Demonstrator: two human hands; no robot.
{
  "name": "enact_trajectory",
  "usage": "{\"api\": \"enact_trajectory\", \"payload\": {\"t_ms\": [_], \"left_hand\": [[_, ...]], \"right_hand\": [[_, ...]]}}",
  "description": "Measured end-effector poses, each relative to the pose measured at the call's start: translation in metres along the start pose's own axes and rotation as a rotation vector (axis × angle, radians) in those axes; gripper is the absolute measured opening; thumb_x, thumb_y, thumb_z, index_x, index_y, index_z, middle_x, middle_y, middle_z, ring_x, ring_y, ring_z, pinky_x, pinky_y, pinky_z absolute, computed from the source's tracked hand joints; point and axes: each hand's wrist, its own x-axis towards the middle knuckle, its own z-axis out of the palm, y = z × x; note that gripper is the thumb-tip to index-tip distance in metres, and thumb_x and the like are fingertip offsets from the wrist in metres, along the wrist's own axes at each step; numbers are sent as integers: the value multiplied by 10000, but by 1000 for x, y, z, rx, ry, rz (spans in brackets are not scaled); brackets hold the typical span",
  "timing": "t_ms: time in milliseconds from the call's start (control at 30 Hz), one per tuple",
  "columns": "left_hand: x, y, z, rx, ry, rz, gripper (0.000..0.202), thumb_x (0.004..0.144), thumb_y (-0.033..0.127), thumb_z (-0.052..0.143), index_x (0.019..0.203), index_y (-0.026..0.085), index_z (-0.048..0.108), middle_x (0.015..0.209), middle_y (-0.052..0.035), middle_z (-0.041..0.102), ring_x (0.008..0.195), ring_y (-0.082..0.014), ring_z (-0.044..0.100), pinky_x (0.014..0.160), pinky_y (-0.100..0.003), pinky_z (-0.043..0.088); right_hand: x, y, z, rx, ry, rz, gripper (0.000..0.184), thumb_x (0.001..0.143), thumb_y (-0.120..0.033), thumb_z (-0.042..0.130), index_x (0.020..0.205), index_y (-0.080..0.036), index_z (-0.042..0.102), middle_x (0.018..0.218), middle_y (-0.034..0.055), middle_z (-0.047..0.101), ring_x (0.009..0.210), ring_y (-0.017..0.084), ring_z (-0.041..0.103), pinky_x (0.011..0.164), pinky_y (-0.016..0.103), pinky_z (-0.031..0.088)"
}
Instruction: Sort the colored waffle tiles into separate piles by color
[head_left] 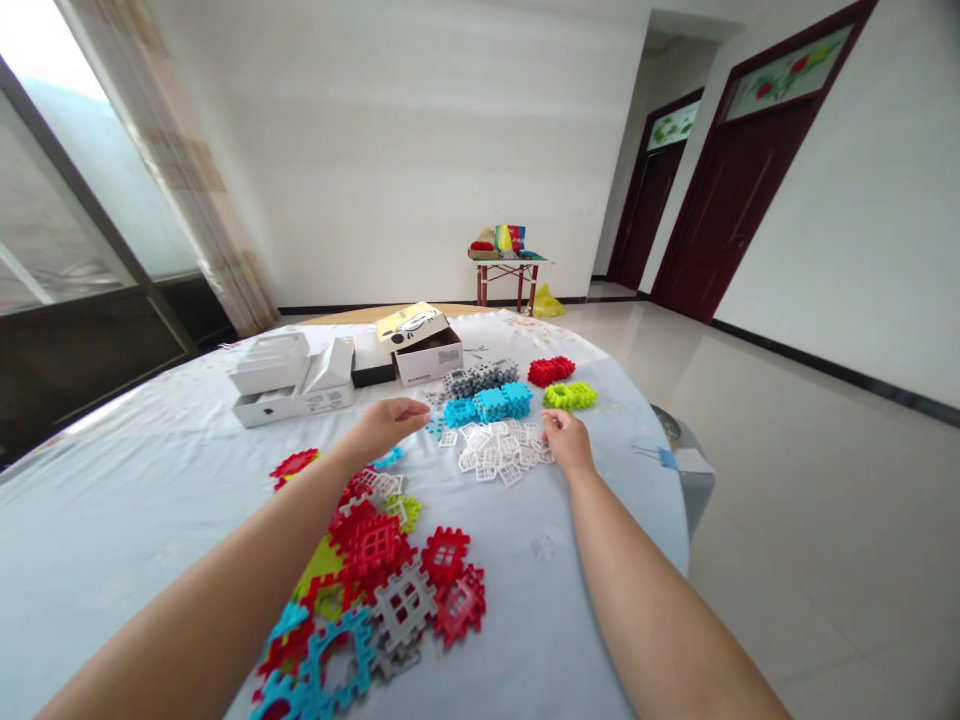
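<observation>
My left hand (391, 424) hovers left of the stacked blue building panels (491, 403), fingers stretched to the right, with nothing visible in them. At the right edge of a heap of small white window frames (496, 452), my right hand (568, 440) has its fingers curled in; whatever they hold, if anything, is hidden. Just beyond that hand are stacked lime-green panels (571, 397) and stacked red panels (551, 371). Grey panels (480, 378) sit behind the blue ones. A loose mixed pile with red panels (375, 543) lies nearer me, partly covered by my left forearm.
White boxes (330, 378) stand at the back left of the round table. Beside them is an open carton (431, 360) with a tilted yellow lid (412, 325). A chair or stool (697, 475) adjoins the right edge. Farther off stands a small table (510, 264) against the wall.
</observation>
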Motion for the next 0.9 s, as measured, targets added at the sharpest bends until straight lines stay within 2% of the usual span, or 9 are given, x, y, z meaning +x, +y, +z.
{"api": "enact_trajectory", "payload": {"t_ms": [100,200,400,500,567,767,900], "left_hand": [[-13,-24,-21,272,48,-103,499,697,515,451,1017,168,613,928,-50,675,847,-185,596,746,-287,448],[-22,-42,-32,397,60,-155,467,662,506,477,959,185,641,914,-63,677,866,-218,591,766,-317,427],[-26,-48,-27,568,-15,-153,352,525,455,600,796,245,677,881,-47,679,871,-260,582,855,-398,335],[-23,-46,-26,605,-30,-149,253,506,372,606,706,234,676,843,-48,680,861,-263,579,850,-395,332],[-19,-45,-27,600,-21,-158,248,554,358,563,731,227,675,819,-45,680,843,-247,583,822,-370,352],[0,-53,-30,502,10,-238,443,737,448,335,913,187,648,786,-29,675,676,-153,587,586,-239,409],[6,-61,-25,521,-3,-315,470,695,509,384,790,147,670,698,-64,665,624,-170,577,551,-247,402]], "right_hand": [[0,0,0,-5,-11,-6,364,713,-362,431,904,-145,652,502,6,592,495,143,543,517,231,398],[0,0,0,-11,-15,-5,366,710,-365,431,899,-144,652,500,7,593,496,144,543,516,232,397],[-2,-1,-1,-22,-19,-15,363,708,-361,426,897,-146,649,503,7,590,504,147,549,523,234,400],[-2,-1,-2,-28,-18,-16,369,709,-355,424,912,-144,648,507,8,594,495,145,550,512,232,393],[-2,-1,-1,-37,-19,-14,374,713,-356,422,921,-142,647,509,9,596,493,146,550,509,231,390],[-1,1,0,-43,-29,-13,370,718,-364,423,919,-147,645,505,7,593,497,147,548,513,232,395],[-1,1,1,-39,-29,-12,373,718,-368,425,921,-145,645,507,8,595,488,145,546,510,232,397]]}}
